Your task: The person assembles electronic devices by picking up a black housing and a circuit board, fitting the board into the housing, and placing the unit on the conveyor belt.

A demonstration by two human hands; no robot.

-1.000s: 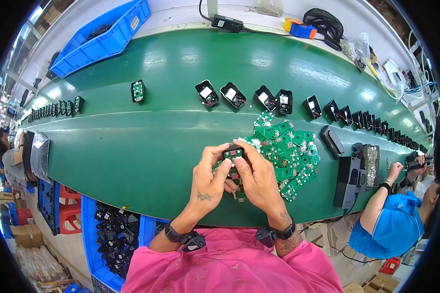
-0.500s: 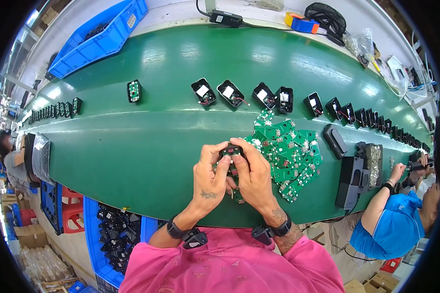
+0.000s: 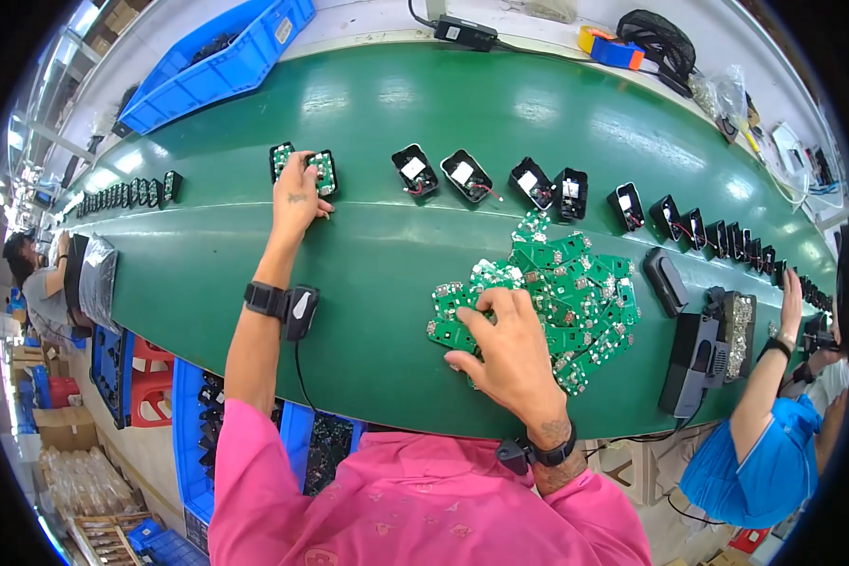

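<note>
My left hand [image 3: 298, 196] reaches far across the green bench, closed round a small black plastic housing [image 3: 326, 187] with a green circuit board in it. Just left of that stands a similar filled housing [image 3: 277, 157], close beside my fingers. My right hand [image 3: 514, 354] hovers at the near left part of a loose pile of green circuit boards [image 3: 575, 283]. Its thumb and forefinger are apart, with nothing seen held between them; whether the fingertips touch a board I cannot tell.
Open black housings [image 3: 467, 173] with wires stand in a row to the right. More filled housings [image 3: 127, 195] line the far left. A blue crate [image 3: 226, 75] is at the back left. A grey-black device [image 3: 689, 363] lies right of the pile, near a person in blue [image 3: 759, 462].
Both hands were together over the housing in front of me. My left hand has carried it forward and left beside the other filled one; my right hand has moved right to the boards.
</note>
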